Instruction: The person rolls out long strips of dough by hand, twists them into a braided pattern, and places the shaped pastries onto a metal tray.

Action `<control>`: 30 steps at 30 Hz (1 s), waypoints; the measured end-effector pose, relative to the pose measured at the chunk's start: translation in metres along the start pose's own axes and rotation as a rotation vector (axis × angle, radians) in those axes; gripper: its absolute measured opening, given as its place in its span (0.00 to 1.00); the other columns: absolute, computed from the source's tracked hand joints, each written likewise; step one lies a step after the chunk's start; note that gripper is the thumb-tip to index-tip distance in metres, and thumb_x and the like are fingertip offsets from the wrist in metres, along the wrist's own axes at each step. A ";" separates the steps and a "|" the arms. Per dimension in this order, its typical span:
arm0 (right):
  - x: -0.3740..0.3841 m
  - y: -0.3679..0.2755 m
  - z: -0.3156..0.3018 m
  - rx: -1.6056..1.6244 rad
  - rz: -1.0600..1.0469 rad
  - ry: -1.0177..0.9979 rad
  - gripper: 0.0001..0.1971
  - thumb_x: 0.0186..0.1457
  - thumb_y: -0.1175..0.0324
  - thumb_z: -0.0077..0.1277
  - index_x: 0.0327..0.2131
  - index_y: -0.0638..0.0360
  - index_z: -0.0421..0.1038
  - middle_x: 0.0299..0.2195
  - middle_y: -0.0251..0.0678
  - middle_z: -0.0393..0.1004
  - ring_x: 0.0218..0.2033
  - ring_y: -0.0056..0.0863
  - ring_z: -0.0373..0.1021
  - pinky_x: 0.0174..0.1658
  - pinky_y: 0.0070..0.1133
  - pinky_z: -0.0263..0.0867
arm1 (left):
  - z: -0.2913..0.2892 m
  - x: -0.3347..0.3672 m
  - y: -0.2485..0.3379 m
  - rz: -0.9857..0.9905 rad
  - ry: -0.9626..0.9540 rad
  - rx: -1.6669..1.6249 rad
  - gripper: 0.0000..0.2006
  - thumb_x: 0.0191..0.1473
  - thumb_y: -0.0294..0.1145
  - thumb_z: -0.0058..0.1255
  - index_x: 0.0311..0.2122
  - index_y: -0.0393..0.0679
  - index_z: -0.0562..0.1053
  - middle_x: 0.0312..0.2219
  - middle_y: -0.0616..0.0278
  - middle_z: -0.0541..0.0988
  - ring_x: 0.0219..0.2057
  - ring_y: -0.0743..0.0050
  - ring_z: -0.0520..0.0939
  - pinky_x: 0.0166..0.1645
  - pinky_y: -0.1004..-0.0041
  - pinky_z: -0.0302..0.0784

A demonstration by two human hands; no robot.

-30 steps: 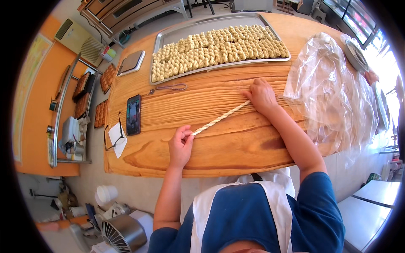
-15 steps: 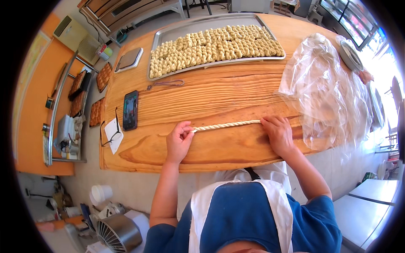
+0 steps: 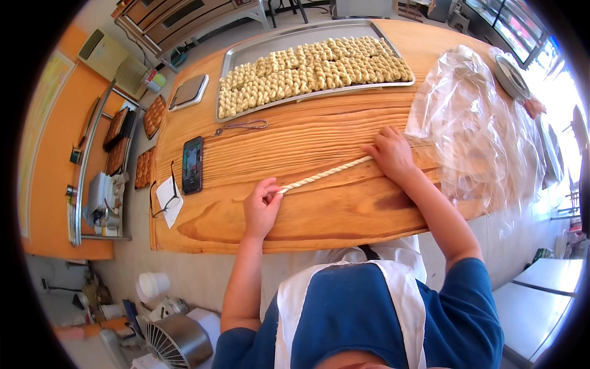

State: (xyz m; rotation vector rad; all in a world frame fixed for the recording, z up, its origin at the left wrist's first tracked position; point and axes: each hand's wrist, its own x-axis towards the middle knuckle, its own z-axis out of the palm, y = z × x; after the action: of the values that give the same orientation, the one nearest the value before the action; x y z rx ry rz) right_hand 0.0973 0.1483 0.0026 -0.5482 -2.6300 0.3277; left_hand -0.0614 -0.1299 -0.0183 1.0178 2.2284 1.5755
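Note:
A pale twisted dough rope (image 3: 326,173) slants across the wooden tabletop, its right end farther from me than its left. At the left end, my left hand (image 3: 261,206) pinches the dough between thumb and fingertips. My right hand (image 3: 392,152) is over the opposite end, fingers bent down and thumb toward the rope; the hand covers that tip of the dough. Beyond my hands lies a large metal tray (image 3: 261,44), where rows of braided dough pieces (image 3: 313,69) sit close together.
A crumpled clear plastic sheet (image 3: 470,129) covers the table's right side, beside a round bowl (image 3: 511,77). On the left are a phone (image 3: 192,165), eyeglasses (image 3: 167,200) on white paper, and a small scale (image 3: 188,92). A corded strap (image 3: 243,125) lies before the tray.
My right hand has moved away from me and slightly left, swinging its end of the dough rope farther up the table. My left hand stays nearly in place, still pinching its end.

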 end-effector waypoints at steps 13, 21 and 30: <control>-0.075 -0.007 -0.026 -0.099 -0.108 -0.028 0.17 0.49 0.67 0.45 0.42 0.65 0.64 0.48 0.45 0.62 0.52 0.40 0.56 0.54 0.29 0.52 | 0.001 0.001 0.003 -0.005 0.006 -0.031 0.15 0.43 0.19 0.52 0.40 0.39 0.69 0.25 0.67 0.76 0.20 0.89 0.65 0.25 0.86 0.64; -0.081 -0.016 -0.035 0.048 0.139 0.103 0.09 0.45 0.72 0.50 0.33 0.63 0.70 0.28 0.37 0.72 0.26 0.32 0.68 0.28 0.23 0.63 | 0.005 -0.011 0.009 0.131 0.114 0.001 0.13 0.43 0.19 0.51 0.38 0.38 0.70 0.26 0.62 0.76 0.26 0.80 0.75 0.32 0.82 0.71; -0.061 -0.005 -0.043 1.162 0.484 0.272 0.04 0.46 0.77 0.53 0.29 0.65 0.73 0.21 0.28 0.72 0.22 0.13 0.65 0.25 0.14 0.61 | 0.039 -0.017 0.087 0.208 -0.028 -0.069 0.08 0.47 0.19 0.47 0.35 0.37 0.71 0.27 0.61 0.75 0.26 0.78 0.76 0.33 0.80 0.72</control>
State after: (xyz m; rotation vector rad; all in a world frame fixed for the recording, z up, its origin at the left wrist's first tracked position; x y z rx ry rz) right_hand 0.1656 0.1236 0.0196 -0.6923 -1.5948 1.6192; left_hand 0.0072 -0.0963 0.0415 1.2790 2.0913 1.6958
